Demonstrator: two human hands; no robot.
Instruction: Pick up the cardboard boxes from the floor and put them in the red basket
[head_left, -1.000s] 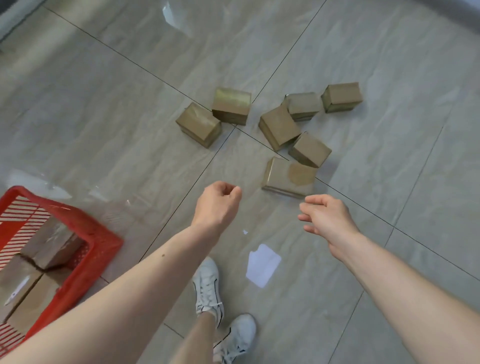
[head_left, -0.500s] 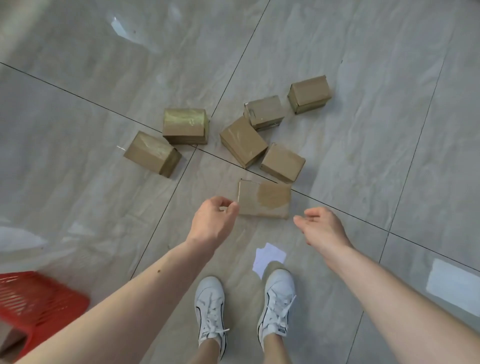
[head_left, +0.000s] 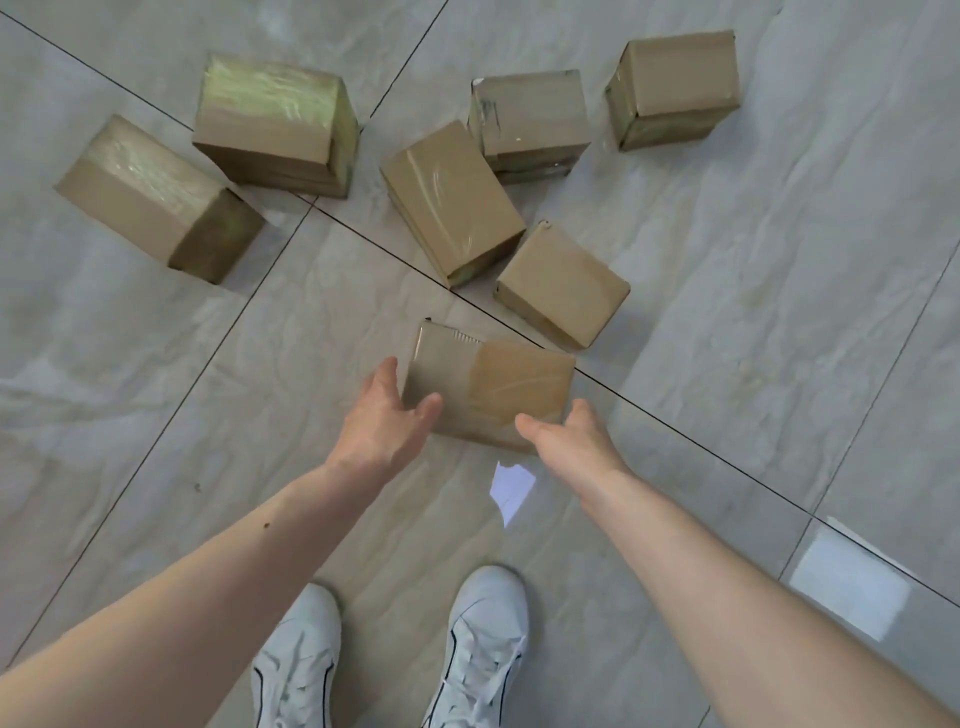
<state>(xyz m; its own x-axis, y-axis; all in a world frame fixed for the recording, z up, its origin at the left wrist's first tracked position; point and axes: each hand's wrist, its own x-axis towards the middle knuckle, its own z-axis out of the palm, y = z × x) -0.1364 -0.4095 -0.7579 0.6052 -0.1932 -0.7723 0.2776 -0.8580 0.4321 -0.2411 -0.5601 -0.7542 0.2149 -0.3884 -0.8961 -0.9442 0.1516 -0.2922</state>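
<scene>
Several taped cardboard boxes lie on the grey tiled floor. The nearest cardboard box (head_left: 493, 384) lies flat just ahead of my feet. My left hand (head_left: 387, 415) is at its left end, fingers apart, thumb over the near edge. My right hand (head_left: 566, 436) is at its near right corner, fingers spread. The box rests on the floor between both hands. Further boxes lie behind: one on the left (head_left: 156, 197), one beside it (head_left: 275, 124), one in the middle (head_left: 452, 197) and others to the right (head_left: 561, 280). The red basket is out of view.
My white shoes (head_left: 296, 660) stand on the tiles right below the hands. Bright window reflections (head_left: 852, 587) show on the glossy floor at the right. Bare tile stretches to the left and right of the box cluster.
I have stepped and leaned toward the boxes, which now look much larger. Both hands moved forward from short of the nearest box to its two ends. The red basket slid out of view at the left.
</scene>
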